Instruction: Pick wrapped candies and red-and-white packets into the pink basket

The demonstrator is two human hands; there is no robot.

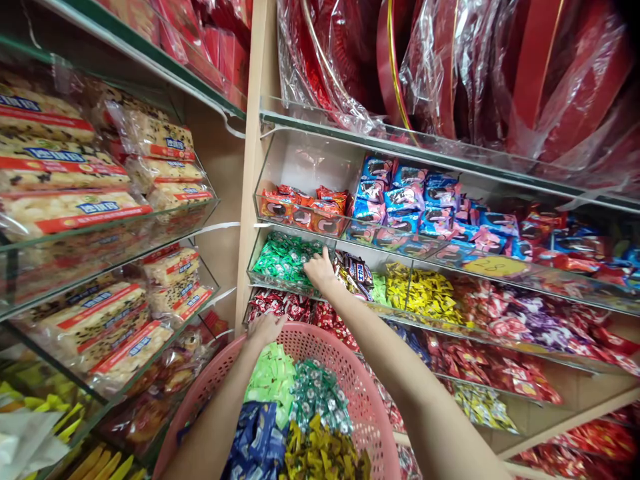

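A pink perforated plastic basket [373, 393] stands before me, holding heaps of light green, clear-green, dark blue and gold wrapped candies. At its far rim is my left hand [267, 328], fingers closed over the edge. Higher up, my right hand [320, 272] reaches to the right end of a shelf compartment full of green-wrapped candies [287, 257]. Its fingers are curled, with one digit pointing up, and whatever they hold is hidden. Beside it lie dark-wrapped chocolate bars [356, 270]. Red-wrapped candies [280, 305] fill the shelf just beyond my left hand.
Glass-fronted shelves [425, 250] run to the right, with yellow candies [425, 293] and blue snack packs [405, 193]. Packaged puffed-rice bars [75, 207] fill the left shelves. A wooden upright [249, 200] divides both sides. Red plastic-wrapped items [450, 73] hang above.
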